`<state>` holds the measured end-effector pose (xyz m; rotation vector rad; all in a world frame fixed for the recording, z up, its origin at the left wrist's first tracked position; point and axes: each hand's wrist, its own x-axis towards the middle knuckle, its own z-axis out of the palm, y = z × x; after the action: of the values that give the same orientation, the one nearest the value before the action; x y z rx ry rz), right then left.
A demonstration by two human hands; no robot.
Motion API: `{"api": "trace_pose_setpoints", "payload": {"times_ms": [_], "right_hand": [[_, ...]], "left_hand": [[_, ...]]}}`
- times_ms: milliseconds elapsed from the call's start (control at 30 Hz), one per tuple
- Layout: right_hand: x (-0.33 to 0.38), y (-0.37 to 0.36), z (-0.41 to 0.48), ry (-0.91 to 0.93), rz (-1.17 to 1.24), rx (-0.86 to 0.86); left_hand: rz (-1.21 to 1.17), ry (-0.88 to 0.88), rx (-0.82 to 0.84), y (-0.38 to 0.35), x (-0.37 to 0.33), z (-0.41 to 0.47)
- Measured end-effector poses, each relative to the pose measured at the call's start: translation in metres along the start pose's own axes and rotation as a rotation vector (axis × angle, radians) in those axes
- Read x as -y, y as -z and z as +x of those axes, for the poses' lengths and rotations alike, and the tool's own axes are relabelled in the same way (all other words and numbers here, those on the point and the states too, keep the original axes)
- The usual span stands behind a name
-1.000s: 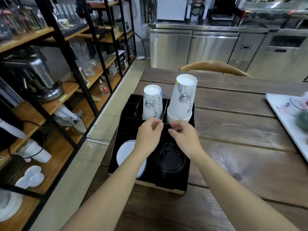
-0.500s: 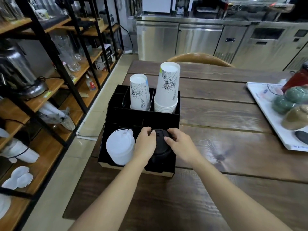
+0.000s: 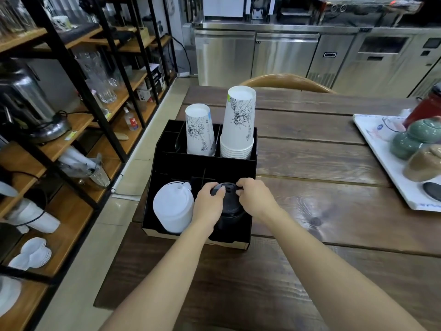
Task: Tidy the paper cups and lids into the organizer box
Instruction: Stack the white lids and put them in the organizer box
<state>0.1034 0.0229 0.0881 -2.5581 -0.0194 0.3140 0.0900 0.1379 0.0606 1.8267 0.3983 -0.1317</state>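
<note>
A black organizer box (image 3: pixel 205 163) stands on the wooden table's left side. Its back compartments hold a short upside-down paper cup stack (image 3: pixel 200 130) and a taller stack (image 3: pixel 238 123), both white with black drawings. In the front left compartment stands a stack of white lids (image 3: pixel 173 206). The front right compartment holds a stack of black lids (image 3: pixel 230 206). My left hand (image 3: pixel 208 206) grips the black stack's left side and my right hand (image 3: pixel 255 198) grips its right side, fingertips on the top lid's rim.
A white tray (image 3: pixel 381 158) with green and brown ceramic pots lies at the table's right edge. Black-framed wooden shelves (image 3: pixel 78 130) with glassware, a metal appliance and white lids line the left. A wooden chair back (image 3: pixel 286 80) and steel counters stand beyond the table.
Both hands moved from the box's middle divider down onto the black lids in the front right compartment. The view shifted, bringing the tray into sight.
</note>
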Motion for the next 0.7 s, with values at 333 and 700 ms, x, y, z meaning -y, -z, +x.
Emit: {"api": "trace_pose_setpoints", "payload": {"times_ms": [333,700], "right_hand": [[0.007,0.007,0.001,0.029,-0.165,-0.036],[0.058,-0.01,0.009,0.398,-0.172,-0.175]], "left_hand": [[0.204,-0.111,0.025,0.005,-0.006,0.004],[0.142,-0.234,-0.309,0.084,-0.015,0.009]]}}
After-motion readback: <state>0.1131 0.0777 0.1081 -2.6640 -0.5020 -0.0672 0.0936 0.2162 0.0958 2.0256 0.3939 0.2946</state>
